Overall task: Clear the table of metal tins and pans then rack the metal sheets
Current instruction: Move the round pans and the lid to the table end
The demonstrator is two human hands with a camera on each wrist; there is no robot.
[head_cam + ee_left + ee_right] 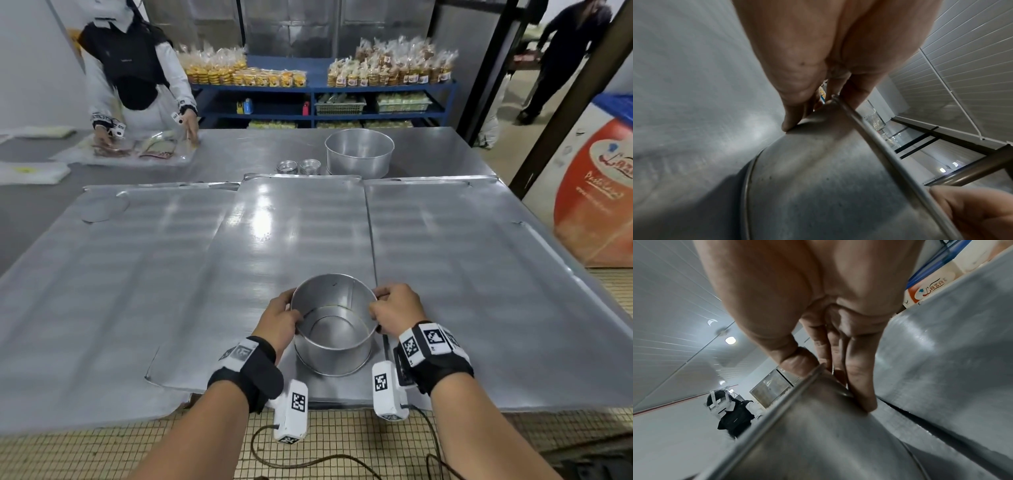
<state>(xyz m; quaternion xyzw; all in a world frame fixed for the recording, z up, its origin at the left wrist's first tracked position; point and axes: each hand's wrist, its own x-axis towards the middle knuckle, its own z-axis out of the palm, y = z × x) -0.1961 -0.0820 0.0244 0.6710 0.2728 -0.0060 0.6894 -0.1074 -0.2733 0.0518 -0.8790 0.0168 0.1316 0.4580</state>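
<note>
A round, straight-walled metal pan (334, 346) sits at the near end of the middle metal sheet (298, 233); whether it rests on the sheet or is just off it, I cannot tell. My left hand (279, 320) grips its left rim and my right hand (394, 311) grips its right rim. In the left wrist view my fingers (793, 116) lie down the pan wall (818, 186). In the right wrist view my thumb (793, 360) hooks over the rim, with my fingers (859, 386) outside. Two more sheets lie to the left (102, 274) and right (462, 274).
A bigger round pan (358, 156) and two stacks of small tins (298, 167) stand behind the sheets. A person (137, 68) handles packets at the far left of the table. Blue shelves (315, 113) of bagged goods line the back wall. An orange box (596, 205) stands to the right.
</note>
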